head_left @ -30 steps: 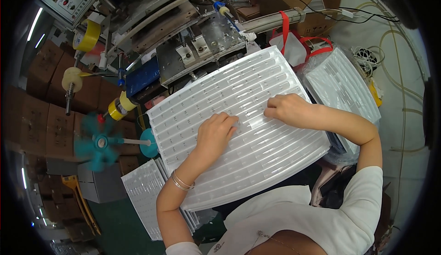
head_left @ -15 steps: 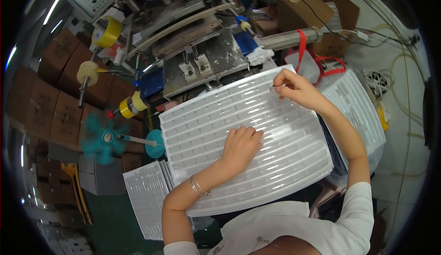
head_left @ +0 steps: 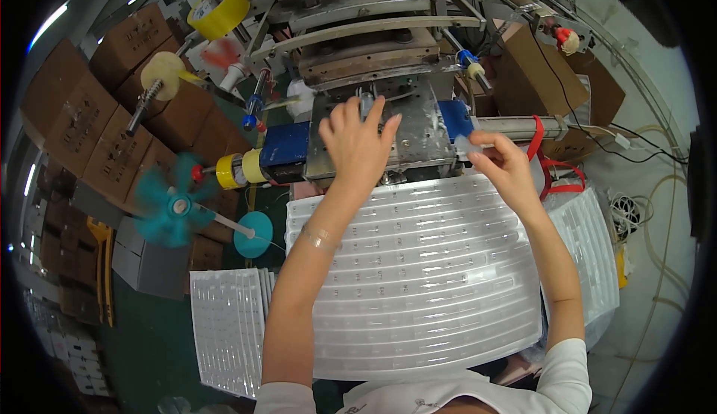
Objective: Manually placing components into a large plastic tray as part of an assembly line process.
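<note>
My left hand (head_left: pixel 356 139) is over the metal bed (head_left: pixel 418 132) of a press, its fingers spread. A small shiny part (head_left: pixel 366 103) shows between its index and middle fingertips; whether they touch it I cannot tell. My right hand (head_left: pixel 510 166) is raised at the right side of the bed, thumb and fingers pinched on a small translucent plastic piece (head_left: pixel 467 147). Below both hands lies a large white ribbed plastic tray (head_left: pixel 426 287) with rows of small clear pieces in its grooves. My left forearm covers part of its left edge.
The press's upper block (head_left: pixel 370 54) hangs above the bed. Rolls of yellow tape (head_left: pixel 219 12) are mounted at its left. A teal fan (head_left: pixel 179 205) stands nearby. More trays are stacked at left (head_left: pixel 228 324) and right (head_left: pixel 586 257). Cardboard boxes (head_left: pixel 78 134) line the left side.
My left hand has moved from the tray's middle forward onto the press bed, its fingers now spread. My right hand has left the tray's far right corner with the plastic piece. The view has shifted.
</note>
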{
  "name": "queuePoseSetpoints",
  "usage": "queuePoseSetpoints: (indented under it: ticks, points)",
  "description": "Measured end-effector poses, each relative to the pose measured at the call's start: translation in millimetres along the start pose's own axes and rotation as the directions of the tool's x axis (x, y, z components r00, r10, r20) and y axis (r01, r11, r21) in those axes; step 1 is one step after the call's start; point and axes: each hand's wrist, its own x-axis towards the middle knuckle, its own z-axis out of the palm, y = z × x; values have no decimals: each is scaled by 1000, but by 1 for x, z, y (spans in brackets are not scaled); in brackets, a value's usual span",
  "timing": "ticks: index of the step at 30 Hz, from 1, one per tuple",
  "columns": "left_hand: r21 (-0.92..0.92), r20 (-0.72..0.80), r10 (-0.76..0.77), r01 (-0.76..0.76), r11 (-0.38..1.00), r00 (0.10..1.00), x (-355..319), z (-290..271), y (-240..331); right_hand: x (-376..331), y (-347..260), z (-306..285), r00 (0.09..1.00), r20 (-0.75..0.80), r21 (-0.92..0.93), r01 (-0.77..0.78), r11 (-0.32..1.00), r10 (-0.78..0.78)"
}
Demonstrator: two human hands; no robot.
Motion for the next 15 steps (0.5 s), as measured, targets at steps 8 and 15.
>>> queuePoseSetpoints:
  ticks: [8,15]
  points:
    - [-236,162,118,-77,969,980,-18,-38,-2,77,-10,71,750,-50,-572,520,635,-659]
    - [-466,410,154,62,883,899,-85,-88,-26,91,9,83,861,16,-686,379,621,-508]
